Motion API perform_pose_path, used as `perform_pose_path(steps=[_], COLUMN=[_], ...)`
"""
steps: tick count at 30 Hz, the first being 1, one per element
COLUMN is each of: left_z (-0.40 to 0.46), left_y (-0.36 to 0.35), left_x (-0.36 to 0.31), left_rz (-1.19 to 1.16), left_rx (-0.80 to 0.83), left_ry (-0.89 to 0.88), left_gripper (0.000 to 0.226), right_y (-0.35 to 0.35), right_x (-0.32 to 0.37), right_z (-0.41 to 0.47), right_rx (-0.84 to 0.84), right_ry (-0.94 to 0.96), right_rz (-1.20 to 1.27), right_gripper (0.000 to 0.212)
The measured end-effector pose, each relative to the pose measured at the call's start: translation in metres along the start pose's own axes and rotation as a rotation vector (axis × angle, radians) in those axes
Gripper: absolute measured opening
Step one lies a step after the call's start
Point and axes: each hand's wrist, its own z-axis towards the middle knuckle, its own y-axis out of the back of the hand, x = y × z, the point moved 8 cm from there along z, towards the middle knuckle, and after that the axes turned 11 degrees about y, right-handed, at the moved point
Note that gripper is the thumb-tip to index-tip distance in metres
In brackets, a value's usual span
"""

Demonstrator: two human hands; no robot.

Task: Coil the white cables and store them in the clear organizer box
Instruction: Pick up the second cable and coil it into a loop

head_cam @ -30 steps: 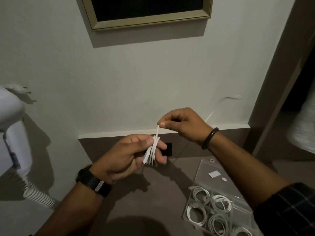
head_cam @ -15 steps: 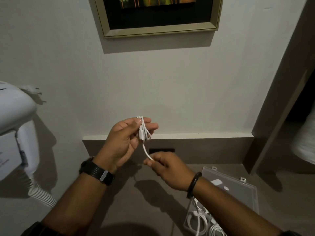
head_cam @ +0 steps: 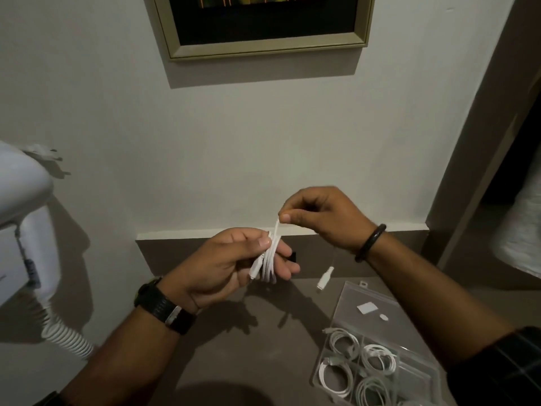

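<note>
My left hand pinches a small bundle of white cable between thumb and fingers, held above the brown counter. My right hand is just above and to the right, thumb and forefinger closed on the free strand that rises from the bundle. The strand's loose end with a white connector dangles below my right wrist. The clear organizer box lies open at the lower right, several coiled white cables in its compartments.
A white wall-mounted hair dryer with a spiral cord hangs at the left. A framed picture is on the wall above. A dark socket sits in the counter's back panel behind my left hand.
My right hand has swung from below the bundle up to above and right of it, carrying the strand around. The connector end now dangles free. My left hand dropped slightly.
</note>
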Motion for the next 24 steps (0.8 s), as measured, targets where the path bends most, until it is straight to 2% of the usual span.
perform_pose_path(steps=[2, 4, 6, 8, 11, 13, 16, 18, 21, 24], left_z=[0.0, 0.002, 0.007, 0.01, 0.008, 0.005, 0.007, 0.011, 0.017, 0.022], left_y=[-0.006, -0.002, 0.008, 0.024, 0.048, 0.054, 0.048, 0.039, 0.027, 0.022], left_x=[-0.012, -0.025, -0.032, -0.031, -0.025, -0.02, -0.005, 0.003, 0.005, 0.008], left_rz=[-0.143, -0.23, -0.288, -0.296, -0.114, 0.03, 0.159, 0.26, 0.446, 0.493], left_rx=[0.048, 0.039, -0.02, -0.14, -0.375, -0.449, -0.41, -0.366, -0.357, -0.343], left_ry=[-0.083, -0.163, -0.215, -0.241, -0.23, -0.176, -0.054, 0.018, 0.095, 0.181], left_gripper=[0.029, 0.03, 0.032, 0.033, 0.029, 0.032, 0.032, 0.033, 0.04, 0.039], right_y=[-0.016, -0.049, -0.084, -0.105, -0.101, -0.083, -0.049, -0.034, -0.028, -0.033], right_x=[-0.019, -0.033, -0.034, -0.021, 0.006, 0.019, 0.04, 0.047, 0.045, 0.035], right_z=[-0.012, -0.031, -0.046, -0.051, -0.046, -0.04, -0.029, -0.023, -0.021, -0.023], right_rx=[-0.093, -0.076, 0.008, 0.102, 0.264, 0.35, 0.344, 0.271, 0.236, 0.283], right_ry=[-0.076, -0.145, -0.182, -0.142, -0.011, 0.085, 0.241, 0.309, 0.343, 0.416], right_rz=[0.136, 0.15, 0.132, 0.066, -0.294, -0.639, -0.978, -1.141, -1.243, -1.18], right_gripper=[0.017, 0.035, 0.034, 0.025, 0.02, 0.023, 0.014, 0.019, 0.018, 0.01])
